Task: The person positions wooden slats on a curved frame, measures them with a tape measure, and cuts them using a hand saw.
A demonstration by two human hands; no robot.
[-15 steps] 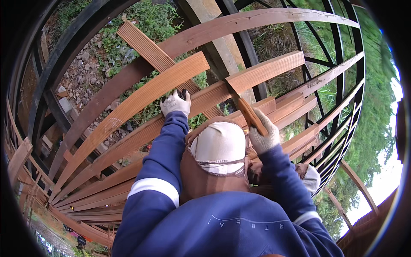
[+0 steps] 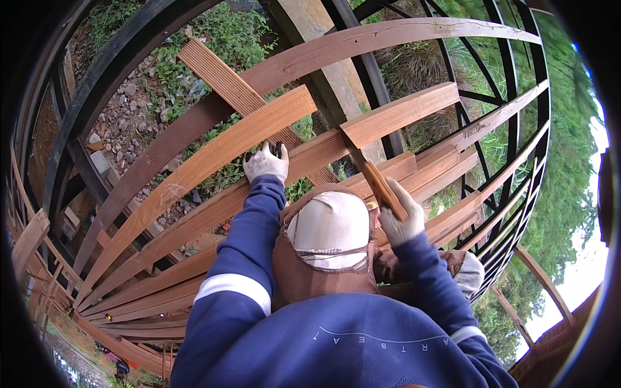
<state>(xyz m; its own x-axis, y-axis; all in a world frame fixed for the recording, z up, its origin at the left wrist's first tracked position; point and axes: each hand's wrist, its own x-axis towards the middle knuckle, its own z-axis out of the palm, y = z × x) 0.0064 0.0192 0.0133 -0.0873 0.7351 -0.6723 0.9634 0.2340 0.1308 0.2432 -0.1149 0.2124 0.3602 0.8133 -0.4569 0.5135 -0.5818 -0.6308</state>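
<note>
My left hand (image 2: 265, 163), in a white glove, presses on a long reddish-brown wooden plank (image 2: 194, 171) that lies across a black metal frame (image 2: 116, 71). A small dark object (image 2: 277, 149) sits at its fingertips. My right hand (image 2: 402, 221), also gloved, grips the wooden handle of a tool (image 2: 378, 182). The tool's dark front end reaches to the end of a shorter plank (image 2: 401, 111). Between my blue sleeves is a cream cap with a brown neck cloth (image 2: 326, 229).
More planks (image 2: 162, 284) lie side by side over the curved black bars. Through the gaps I see gravel (image 2: 123, 123), weeds and grass (image 2: 569, 161) below. A concrete post (image 2: 323, 45) stands behind the frame. A white and brown bundle (image 2: 467, 271) sits by my right elbow.
My right hand and the tool have shifted slightly lower. The left hand stays on the plank.
</note>
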